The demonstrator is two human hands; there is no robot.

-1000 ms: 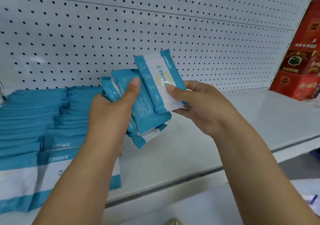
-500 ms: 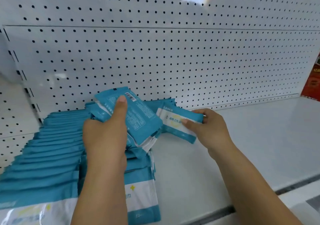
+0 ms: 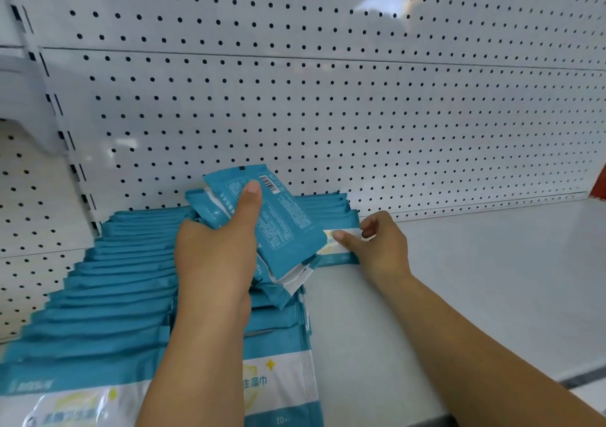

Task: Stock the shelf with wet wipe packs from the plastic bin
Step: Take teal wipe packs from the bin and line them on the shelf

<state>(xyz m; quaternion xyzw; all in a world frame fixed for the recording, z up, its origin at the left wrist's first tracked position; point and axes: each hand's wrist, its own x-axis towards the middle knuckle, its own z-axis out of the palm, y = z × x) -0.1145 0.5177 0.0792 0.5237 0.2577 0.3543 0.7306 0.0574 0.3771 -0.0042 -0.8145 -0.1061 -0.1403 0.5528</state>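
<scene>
Gripping a fanned bundle of wet wipe packs [image 3: 288, 229], the left hand [image 3: 213, 256] is curling its fingers round the lower end and pressing its thumb flat up the front pack. It's holding the lot just above the stocked rows.

Over on the other side, the right hand [image 3: 385, 246] is pinching a single pack [image 3: 341, 249], thumb lying along the top, fingers curling round the far end. It's setting that pack down at the back of the shelf [image 3: 475, 279], right by the foot of the pegboard [image 3: 328, 115].

That's what's changing: a second ago this same pack was up in the air getting peeled off the fan, and half a second ago it was on its way down. Now it's touching down on the short back row [image 3: 328, 206], just beside the long rows of packs [image 3: 114, 279] filling the left part of the shelf.

So I reckon one more pack is basically getting stocked and the bundle is getting thinner by one. The right hand is looking about ready to let go and go back for the next. That back row is only getting started, so I'm guessing there's lots left. Not seeing the plastic bin anywhere.
</scene>
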